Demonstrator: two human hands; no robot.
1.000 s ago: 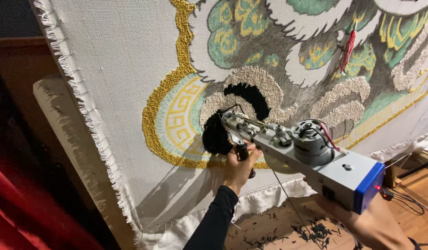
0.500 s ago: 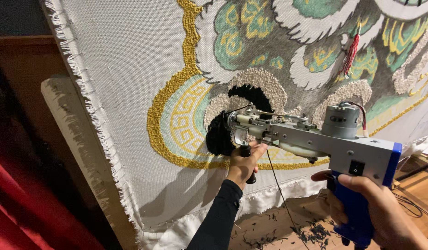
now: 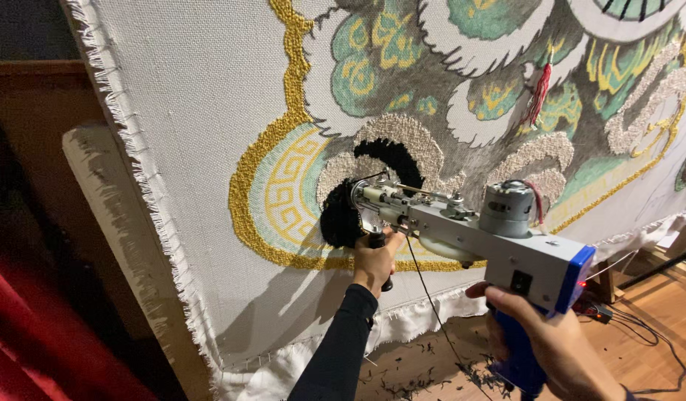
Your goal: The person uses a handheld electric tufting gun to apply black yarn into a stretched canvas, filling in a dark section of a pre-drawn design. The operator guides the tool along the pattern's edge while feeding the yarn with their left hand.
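— What's closest to us from where you stand?

— The right hand (image 3: 554, 345), low at the right; its fingers are wrapped tight around the blue grip (image 3: 523, 355) of a tufting gun (image 3: 491, 241), a grey boxy tool with a blue back end and a round silver motor on top

— And the other hand?

— The left hand (image 3: 374, 260) is further in, black sleeve (image 3: 335, 349) running up to it; it is closed around the short black front handle (image 3: 380, 260) under the gun's nose; so both hands are gripping the one tool, and it is held level, pointing left and into the cloth

— Where does the tip sit?

— The needle end (image 3: 360, 194) is pressed against a black tufted patch (image 3: 341, 219) on the stretched backing cloth (image 3: 202, 111); a thin yarn strand (image 3: 432, 304) hangs down from the gun toward the floor

— What lies behind that?

— The black patch curves beside a cream area and a gold fret motif (image 3: 283, 186), ringed by a thick gold border (image 3: 243, 193); higher up, green and yellow scrolls, and a red tassel of yarn (image 3: 540, 93) hanging off the cloth; the cloth's left edge is frayed (image 3: 146, 178); below, yarn clippings (image 3: 425, 371) are scattered on the wooden floor (image 3: 640, 327), with dark cables (image 3: 640, 327) near the right edge
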